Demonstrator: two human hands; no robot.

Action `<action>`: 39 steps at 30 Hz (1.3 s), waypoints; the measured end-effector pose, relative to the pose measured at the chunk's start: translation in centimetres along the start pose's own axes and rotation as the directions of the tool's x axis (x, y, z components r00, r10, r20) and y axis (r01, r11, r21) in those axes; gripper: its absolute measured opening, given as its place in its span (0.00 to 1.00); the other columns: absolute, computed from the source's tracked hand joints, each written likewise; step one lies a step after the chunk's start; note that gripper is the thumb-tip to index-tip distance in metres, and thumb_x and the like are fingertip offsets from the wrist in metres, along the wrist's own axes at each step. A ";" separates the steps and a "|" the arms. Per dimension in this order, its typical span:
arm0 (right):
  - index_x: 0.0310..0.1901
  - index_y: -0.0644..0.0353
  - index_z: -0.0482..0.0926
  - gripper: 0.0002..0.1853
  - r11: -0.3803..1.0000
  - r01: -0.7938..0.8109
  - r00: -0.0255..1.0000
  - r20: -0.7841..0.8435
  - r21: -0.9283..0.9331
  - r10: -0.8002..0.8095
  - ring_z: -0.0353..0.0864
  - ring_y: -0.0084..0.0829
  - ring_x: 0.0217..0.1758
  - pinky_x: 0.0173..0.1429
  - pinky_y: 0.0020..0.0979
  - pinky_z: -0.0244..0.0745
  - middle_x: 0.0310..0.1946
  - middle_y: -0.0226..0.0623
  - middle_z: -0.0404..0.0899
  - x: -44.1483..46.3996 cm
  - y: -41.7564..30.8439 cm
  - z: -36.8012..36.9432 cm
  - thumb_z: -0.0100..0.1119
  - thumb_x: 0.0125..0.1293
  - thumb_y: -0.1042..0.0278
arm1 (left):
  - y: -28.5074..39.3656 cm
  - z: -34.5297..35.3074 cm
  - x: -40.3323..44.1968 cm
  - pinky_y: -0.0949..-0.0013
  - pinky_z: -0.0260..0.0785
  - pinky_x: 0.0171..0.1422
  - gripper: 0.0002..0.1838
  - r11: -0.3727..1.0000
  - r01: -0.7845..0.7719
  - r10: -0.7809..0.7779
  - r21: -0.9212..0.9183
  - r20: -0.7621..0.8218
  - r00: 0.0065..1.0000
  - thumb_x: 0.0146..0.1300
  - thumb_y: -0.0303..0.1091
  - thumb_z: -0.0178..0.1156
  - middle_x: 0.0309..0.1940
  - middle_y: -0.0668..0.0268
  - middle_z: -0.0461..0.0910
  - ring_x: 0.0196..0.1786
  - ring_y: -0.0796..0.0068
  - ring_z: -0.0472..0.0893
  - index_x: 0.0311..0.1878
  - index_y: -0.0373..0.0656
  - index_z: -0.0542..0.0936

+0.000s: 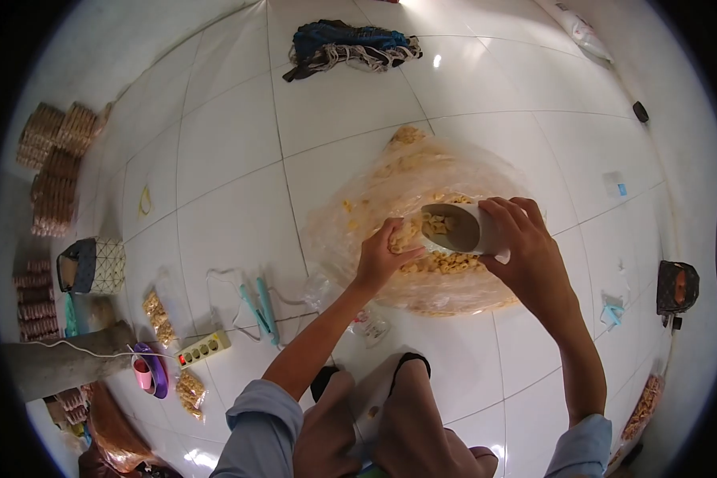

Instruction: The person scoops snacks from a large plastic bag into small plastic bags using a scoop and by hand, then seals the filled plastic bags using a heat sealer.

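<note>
My right hand (527,243) grips a pale scoop (459,232) with a slanted mouth, tilted toward the left and holding some yellowish snack pieces (437,223). My left hand (381,259) is closed on a small clear plastic bag (407,236) with similar pieces in it. The scoop's mouth meets the bag's opening. Both hands are above a large clear plastic sack (350,231), spread open on the floor, with more snack pieces (452,262) inside. The bag's lower part is partly hidden by my fingers.
Left on the tiled floor are a teal hair straightener-like tool (258,311), a power strip (203,350) and filled snack bags (158,318). Stacked packs (54,191) stand by the left wall. A dark blue cloth bundle (350,46) lies ahead. A dark pouch (678,287) is at right.
</note>
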State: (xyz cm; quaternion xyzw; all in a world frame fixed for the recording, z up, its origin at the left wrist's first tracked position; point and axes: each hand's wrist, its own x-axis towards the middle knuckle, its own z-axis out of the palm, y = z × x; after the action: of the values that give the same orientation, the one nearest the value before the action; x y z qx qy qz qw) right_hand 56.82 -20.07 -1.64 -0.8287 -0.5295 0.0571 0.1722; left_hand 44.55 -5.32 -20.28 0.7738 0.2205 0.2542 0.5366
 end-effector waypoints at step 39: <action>0.37 0.56 0.77 0.12 0.857 0.448 0.868 -0.356 0.256 -0.347 0.73 0.34 0.45 0.46 0.35 0.72 0.49 0.34 0.67 -0.1 -17.7 -10.0 0.66 0.49 0.67 | 23.5 -14.5 -4.6 0.78 0.70 0.38 0.21 0.944 -0.209 0.198 -0.253 -0.071 0.978 0.49 0.34 0.68 0.31 0.69 0.77 0.35 0.84 0.76 0.43 0.39 0.72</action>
State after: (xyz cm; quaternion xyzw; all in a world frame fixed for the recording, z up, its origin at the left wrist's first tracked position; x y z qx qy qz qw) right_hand 44.31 -15.71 13.84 -0.6579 -0.6415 -0.0175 0.3940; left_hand 33.51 -5.45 5.46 0.7096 0.1163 0.3522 0.5991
